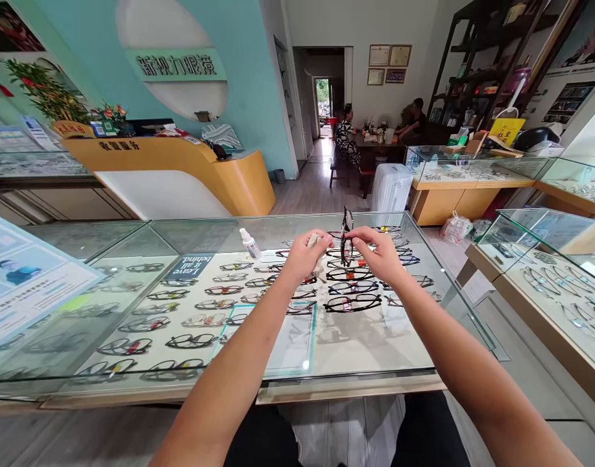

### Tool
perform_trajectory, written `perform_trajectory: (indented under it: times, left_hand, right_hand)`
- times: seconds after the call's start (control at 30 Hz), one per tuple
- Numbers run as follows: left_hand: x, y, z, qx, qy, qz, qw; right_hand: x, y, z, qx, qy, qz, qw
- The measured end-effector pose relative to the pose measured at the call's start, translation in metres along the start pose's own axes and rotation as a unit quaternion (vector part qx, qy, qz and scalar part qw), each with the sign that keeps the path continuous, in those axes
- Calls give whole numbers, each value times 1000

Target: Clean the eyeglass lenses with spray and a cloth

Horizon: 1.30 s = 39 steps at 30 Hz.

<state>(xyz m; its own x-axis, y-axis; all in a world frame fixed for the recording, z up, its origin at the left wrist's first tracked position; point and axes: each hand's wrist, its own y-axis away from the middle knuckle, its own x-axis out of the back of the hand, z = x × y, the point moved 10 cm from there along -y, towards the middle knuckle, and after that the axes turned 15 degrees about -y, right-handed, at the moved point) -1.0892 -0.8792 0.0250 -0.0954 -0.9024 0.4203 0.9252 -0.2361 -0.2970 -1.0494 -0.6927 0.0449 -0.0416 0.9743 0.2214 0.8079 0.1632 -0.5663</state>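
Note:
Above the glass display counter (287, 383), my right hand (377, 251) pinches a pair of dark-framed eyeglasses (346, 237), held edge-on to me. Just left of it, my left hand (304, 253) is closed on a pale, beige cleaning cloth (318, 256), part of which hangs below the fingers. A small gap separates the cloth from the glasses. Standing on the counter left of my hands is a white spray bottle (250, 244). Rows of eyeglasses (353, 303) lie under the glass beneath both hands.
A printed sign (34, 279) leans over the counter's left side. Beyond the counter stand a wrapped white suitcase (391, 188) and a curved reception desk (243, 185). Two people sit at a table (377, 146) at the back. Another glass case (560, 285) runs along the right.

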Motion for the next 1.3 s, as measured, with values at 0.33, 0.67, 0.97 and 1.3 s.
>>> perform_trajectory:
  times: [0.33, 0.67, 0.97, 1.3]
  left_hand:
    - [-6, -1, -13, 27, 19, -11, 999]
    - [-1, -2, -10, 23, 1, 17, 1000]
    - [0, 1, -3, -16, -13, 42, 999]
    - [18, -3, -6, -46, -89, 103, 990]
  right_hand:
    - [-18, 4, -2, 29, 34, -33, 998]
    - [-22, 5, -5, 26, -59, -21, 998]
    - [-23, 6, 51, -204, -321, 80, 921]
    - [-28, 9, 55, -273, -419, 54, 865]
